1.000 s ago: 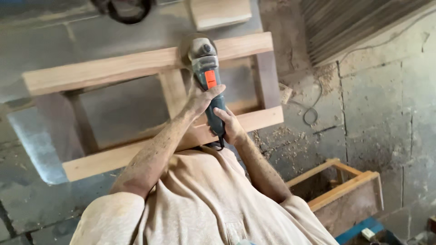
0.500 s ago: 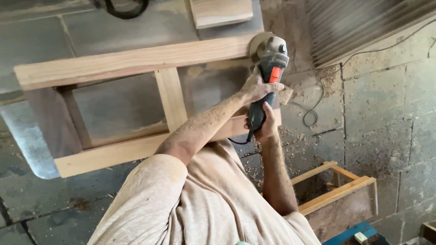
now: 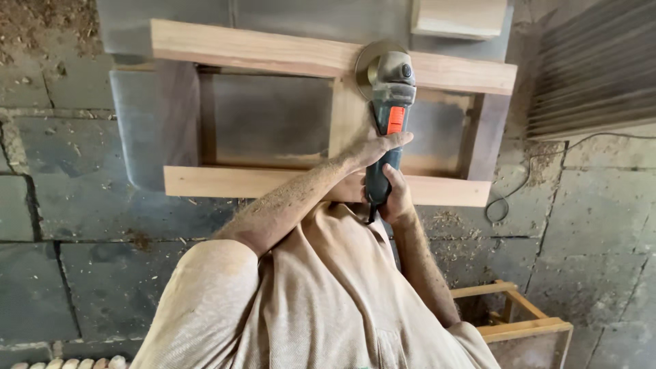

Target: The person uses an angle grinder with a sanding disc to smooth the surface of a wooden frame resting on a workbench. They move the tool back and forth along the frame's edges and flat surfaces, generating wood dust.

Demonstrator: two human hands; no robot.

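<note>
An angle grinder (image 3: 391, 89) with a grey body and an orange switch rests its sanding disc (image 3: 367, 63) on the far rail of a pale wooden frame (image 3: 260, 51), where the middle upright meets the rail. My left hand (image 3: 372, 149) is wrapped around the grinder's body just below the orange switch. My right hand (image 3: 396, 198) grips the rear handle, over the frame's near rail. Both forearms are dusted with sawdust. The frame lies flat on a grey surface.
A short wooden block (image 3: 458, 17) lies beyond the frame. Stacked ribbed sheets (image 3: 594, 75) fill the top right. A thin cable (image 3: 509, 198) loops on the concrete floor among wood shavings. An open wooden crate (image 3: 526, 328) stands at the bottom right.
The grinder has slid along the far rail from its right end back to the middle upright. Both hands kept their grip. The view has shifted, so the frame sits more to the right.
</note>
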